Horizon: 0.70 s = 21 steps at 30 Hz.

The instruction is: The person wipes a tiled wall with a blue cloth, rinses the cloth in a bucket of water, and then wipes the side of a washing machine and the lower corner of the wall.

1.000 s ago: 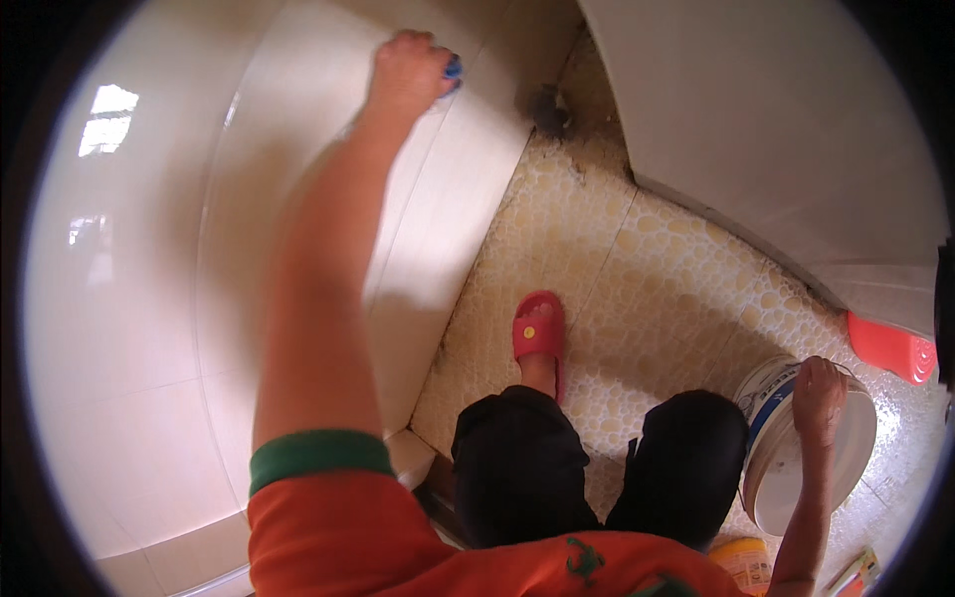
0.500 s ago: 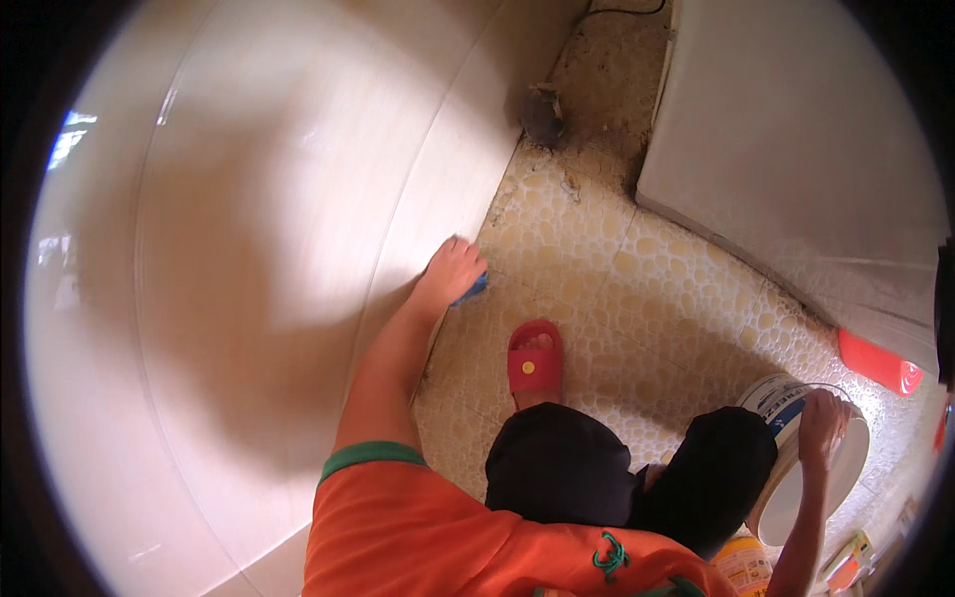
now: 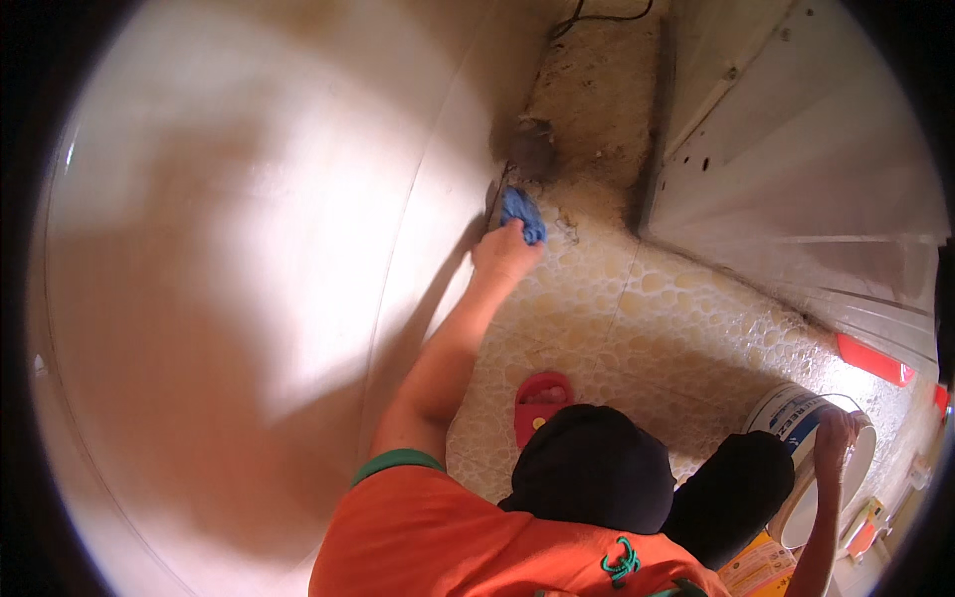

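My left hand (image 3: 505, 254) reaches forward along the foot of the wall, its fingers closed round a crumpled blue cloth (image 3: 523, 215). The cloth rests low, where the tiled wall meets the pebble-patterned floor, just short of a dark, dirty lump (image 3: 533, 147). Over at the right, my right hand (image 3: 836, 436) is closed on the rim of a white bucket (image 3: 784, 406) with a blue printed band. The bucket leans beside my knee with its mouth turned toward the right; what is inside does not show clearly.
A large pale wall (image 3: 298, 249) rises along my left. To the right stands a whitish panelled cabinet or appliance (image 3: 796, 179), with a red object (image 3: 873, 359) at its foot. Grime and a black cable (image 3: 612, 17) lie in the far gap. My red slipper (image 3: 542, 398) is on the floor (image 3: 597, 328).
My left hand has moved forward along the wall base with the blue cloth, which now shows more fully. My right hand stays at the bucket. The view has shifted a little.
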### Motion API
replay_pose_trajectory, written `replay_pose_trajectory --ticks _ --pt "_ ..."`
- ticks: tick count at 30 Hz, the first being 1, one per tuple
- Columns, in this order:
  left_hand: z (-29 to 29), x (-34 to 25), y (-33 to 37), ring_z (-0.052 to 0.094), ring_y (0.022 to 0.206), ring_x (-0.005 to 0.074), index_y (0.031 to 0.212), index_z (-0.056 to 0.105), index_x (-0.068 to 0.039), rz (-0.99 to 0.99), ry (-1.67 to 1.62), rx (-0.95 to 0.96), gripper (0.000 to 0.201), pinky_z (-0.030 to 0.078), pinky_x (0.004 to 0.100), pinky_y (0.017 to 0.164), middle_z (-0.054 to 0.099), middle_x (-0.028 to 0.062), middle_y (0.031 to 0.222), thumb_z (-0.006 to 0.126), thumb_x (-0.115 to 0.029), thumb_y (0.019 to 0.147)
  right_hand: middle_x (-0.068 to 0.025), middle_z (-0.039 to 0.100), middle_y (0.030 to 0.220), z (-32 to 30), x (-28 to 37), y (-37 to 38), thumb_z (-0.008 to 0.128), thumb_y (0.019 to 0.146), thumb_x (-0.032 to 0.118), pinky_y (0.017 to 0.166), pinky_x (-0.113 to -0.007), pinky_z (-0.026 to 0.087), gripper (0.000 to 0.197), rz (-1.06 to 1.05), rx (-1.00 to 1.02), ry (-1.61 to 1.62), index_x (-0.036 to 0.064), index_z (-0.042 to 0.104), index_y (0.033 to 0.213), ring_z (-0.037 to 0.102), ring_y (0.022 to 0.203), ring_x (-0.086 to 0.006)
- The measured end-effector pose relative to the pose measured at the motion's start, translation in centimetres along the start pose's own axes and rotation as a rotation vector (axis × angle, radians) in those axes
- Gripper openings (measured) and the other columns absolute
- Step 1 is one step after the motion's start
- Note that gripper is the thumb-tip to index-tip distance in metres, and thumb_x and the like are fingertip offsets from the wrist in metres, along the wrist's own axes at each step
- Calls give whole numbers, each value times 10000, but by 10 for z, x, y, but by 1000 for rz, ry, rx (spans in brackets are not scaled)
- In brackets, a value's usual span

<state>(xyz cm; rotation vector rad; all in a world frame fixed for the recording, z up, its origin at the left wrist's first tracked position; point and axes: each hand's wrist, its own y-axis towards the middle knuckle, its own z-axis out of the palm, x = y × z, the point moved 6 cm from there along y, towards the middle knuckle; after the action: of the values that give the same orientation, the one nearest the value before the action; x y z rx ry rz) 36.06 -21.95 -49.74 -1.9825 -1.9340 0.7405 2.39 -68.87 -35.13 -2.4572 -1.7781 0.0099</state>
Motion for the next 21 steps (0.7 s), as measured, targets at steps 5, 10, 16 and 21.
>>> replay_pose_trajectory --ticks 5,10,16,21 --pt "46 -13 -12 245 1222 378 1219 414 -89 214 -83 -410 627 223 510 975 329 225 1279 557 -442 721 -109 566 763 7 -10 -3 492 764 96 779 -392 342 78 7 27 -63 41 526 720 515 785 -278" --pt "41 -5 49 278 1197 388 1216 406 -50 237 -93 -650 627 229 467 976 293 226 1306 543 -433 739 -119 580 772 8 -9 1 497 756 91 775 -392 349 70 30 37 -13 37 538 738 529 774 -277" --pt "27 -30 55 393 991 324 1022 539 -88 86 -88 -908 394 316 485 815 428 132 1110 598 -287 688 -110 574 736 6 -12 1 508 749 97 753 -376 350 78 48 -24 7 30 536 722 525 722 -268" --pt "63 -65 -6 389 1047 314 1100 518 -116 618 -7 -628 427 330 470 864 432 118 1183 583 -288 714 -114 576 736 9 -20 -2 505 759 104 729 -379 353 91 104 21 24 31 543 721 522 711 -267"
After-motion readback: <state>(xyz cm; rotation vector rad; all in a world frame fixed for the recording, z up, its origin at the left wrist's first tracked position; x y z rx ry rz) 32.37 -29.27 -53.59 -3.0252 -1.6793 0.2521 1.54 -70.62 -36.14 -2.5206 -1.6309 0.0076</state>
